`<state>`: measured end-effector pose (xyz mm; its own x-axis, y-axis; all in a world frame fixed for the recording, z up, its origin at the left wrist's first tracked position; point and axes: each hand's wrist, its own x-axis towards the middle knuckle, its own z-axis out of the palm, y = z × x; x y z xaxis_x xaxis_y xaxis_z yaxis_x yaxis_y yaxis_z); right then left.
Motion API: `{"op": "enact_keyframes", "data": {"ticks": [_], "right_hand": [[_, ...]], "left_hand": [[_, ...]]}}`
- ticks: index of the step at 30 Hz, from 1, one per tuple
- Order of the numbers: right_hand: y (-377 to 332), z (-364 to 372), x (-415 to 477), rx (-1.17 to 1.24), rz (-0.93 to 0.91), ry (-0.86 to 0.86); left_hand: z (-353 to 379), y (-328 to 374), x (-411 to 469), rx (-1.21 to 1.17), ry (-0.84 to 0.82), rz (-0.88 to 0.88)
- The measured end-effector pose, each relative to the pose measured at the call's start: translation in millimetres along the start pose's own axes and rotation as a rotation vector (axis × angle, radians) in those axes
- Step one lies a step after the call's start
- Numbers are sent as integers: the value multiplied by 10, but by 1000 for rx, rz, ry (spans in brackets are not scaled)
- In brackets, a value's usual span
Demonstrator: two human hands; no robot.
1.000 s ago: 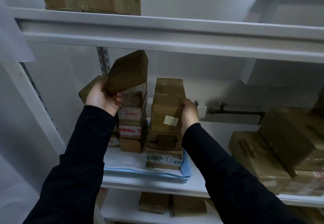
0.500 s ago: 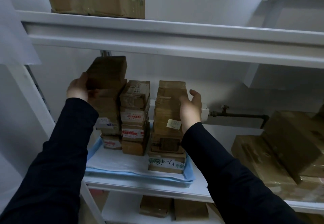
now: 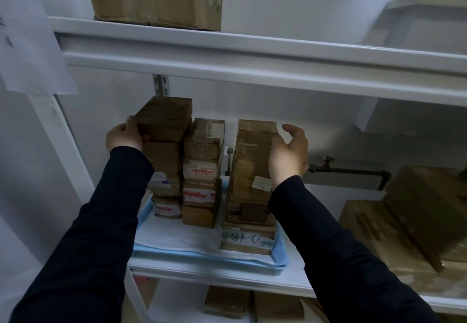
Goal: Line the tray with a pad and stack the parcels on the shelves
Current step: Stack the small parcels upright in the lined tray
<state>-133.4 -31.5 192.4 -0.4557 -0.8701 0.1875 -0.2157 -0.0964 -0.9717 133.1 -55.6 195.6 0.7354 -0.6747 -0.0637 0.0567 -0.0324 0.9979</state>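
Brown parcels [image 3: 204,140], red-and-white labels [image 3: 201,172], white pad [image 3: 177,236], pale blue tray [image 3: 207,259], dark sleeves [image 3: 101,221], perhaps green-edged handwritten label [image 3: 247,240].

Open headroom lies between the tops of the three stacks of brown taped cardboard parcels [image 3: 202,171] and the white metal shelf beam [image 3: 252,69] overhead. The left and middle stacks touch; a narrow slot parts the middle from the right one (whether fingers would fit, I cannot tell). The left hand [image 3: 123,136], gripping the top parcel [image 3: 164,117], fills the space beside the white upright post [image 3: 65,150]. To the right, large brown cardboard boxes [image 3: 404,221] and a dark metal pipe with a valve [image 3: 348,171] block the way.
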Motion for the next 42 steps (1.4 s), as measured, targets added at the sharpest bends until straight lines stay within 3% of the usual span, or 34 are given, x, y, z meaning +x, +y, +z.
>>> {"op": "enact_keyframes", "data": {"ticks": [16,27,33,42], "right_hand": [[-242,402,-364,-30,-182,42],[-330,719,-562,43,-230,29],[-316,851,-619,108,-200,9],[-292,904,-647,118,-171,-68]], "left_hand": [[-33,-80,91,105,-31,119],[-16,-95,77,324,-44,154],[-21,-73,-60,156,-57,146],[-70,-26,-211,107,-53,199]]}}
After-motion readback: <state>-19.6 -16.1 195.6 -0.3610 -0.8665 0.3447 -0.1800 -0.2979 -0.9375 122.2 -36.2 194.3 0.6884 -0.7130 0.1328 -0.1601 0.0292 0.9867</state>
